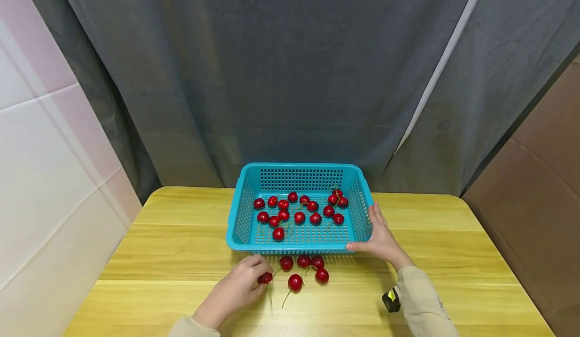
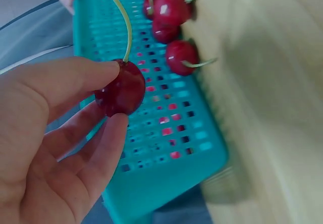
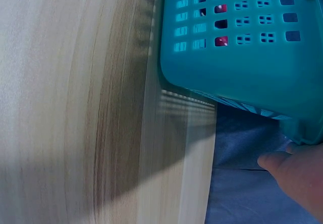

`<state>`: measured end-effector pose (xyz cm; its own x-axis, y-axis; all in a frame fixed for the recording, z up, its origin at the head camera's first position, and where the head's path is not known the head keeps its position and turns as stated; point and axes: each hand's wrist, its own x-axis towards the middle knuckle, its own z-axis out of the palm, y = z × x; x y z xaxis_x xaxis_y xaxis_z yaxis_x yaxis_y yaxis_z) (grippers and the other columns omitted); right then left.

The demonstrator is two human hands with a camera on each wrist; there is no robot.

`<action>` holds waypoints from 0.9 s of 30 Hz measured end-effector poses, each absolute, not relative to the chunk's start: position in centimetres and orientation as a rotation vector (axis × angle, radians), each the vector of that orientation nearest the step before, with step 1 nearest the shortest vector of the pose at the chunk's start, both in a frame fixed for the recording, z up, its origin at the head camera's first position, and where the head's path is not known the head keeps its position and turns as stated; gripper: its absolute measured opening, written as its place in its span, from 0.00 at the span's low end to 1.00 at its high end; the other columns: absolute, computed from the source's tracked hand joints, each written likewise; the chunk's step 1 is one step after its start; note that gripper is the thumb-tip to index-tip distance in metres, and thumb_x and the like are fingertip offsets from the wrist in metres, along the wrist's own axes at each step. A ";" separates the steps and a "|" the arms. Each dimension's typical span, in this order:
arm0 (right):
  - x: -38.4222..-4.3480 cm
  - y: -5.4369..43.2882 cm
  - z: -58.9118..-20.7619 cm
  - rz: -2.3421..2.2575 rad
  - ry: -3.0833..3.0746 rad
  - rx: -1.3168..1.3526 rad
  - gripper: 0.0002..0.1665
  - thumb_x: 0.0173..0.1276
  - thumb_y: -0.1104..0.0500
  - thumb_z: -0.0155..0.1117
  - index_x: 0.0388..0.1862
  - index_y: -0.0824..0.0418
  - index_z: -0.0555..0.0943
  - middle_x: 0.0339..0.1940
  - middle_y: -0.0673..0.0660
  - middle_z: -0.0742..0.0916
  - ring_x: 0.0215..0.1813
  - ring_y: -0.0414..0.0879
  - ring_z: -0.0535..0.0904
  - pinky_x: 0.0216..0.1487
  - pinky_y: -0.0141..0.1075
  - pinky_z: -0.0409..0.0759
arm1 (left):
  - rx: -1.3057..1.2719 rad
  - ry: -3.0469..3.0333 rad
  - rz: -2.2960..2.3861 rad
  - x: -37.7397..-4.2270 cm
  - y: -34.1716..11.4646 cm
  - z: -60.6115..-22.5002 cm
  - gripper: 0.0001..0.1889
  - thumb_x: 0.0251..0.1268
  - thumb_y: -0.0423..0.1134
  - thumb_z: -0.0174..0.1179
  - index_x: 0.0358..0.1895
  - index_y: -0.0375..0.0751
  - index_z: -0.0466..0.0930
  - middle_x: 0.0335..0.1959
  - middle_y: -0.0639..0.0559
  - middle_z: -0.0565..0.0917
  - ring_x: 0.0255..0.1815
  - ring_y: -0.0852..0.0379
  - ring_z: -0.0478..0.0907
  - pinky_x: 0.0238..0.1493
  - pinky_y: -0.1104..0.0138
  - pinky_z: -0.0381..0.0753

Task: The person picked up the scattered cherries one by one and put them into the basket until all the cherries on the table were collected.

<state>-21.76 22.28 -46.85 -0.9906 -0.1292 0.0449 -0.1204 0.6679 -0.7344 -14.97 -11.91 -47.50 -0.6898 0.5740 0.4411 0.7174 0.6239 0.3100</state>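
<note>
My left hand (image 1: 242, 284) is just in front of a blue plastic basket (image 1: 294, 247), pinching a dark red cherry (image 2: 123, 90) between thumb and fingers. The cherry's green stem (image 2: 127, 32) sticks out free. Several more stemmed cherries (image 1: 295, 282) lie on the table to the right of this hand, along the basket's front. At the basket's front right corner rests my right hand (image 1: 380, 240), its thumb along the front rim and its extended fingers against the right side. Inside the basket, several cherries (image 1: 299, 218) are spread over the slotted floor.
The wooden table (image 1: 172, 256) carries everything and ends at a grey curtain (image 1: 290, 75) behind the basket. A white panel (image 1: 54, 176) stands at the left and a brown cardboard panel (image 1: 525, 191) at the right. A small black and yellow object (image 1: 391, 300) sits by the right sleeve.
</note>
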 end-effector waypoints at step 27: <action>-21.8 22.4 -47.0 -1.238 2.854 -0.198 0.73 0.40 0.45 0.76 0.71 0.70 0.39 0.73 0.64 0.39 0.72 0.63 0.34 0.66 0.60 0.45 | -1.119 -2.397 -0.659 -18.8 -9.7 -41.6 0.12 0.43 0.29 0.68 0.35 0.36 0.80 0.34 0.49 0.79 0.35 0.55 0.77 0.35 0.67 0.80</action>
<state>-21.79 22.36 -47.00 -0.9916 -0.1260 0.0284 -0.1068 0.6767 -0.7285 -18.81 -9.67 -41.58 -0.5927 0.5934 0.5446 0.7884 0.5657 0.2416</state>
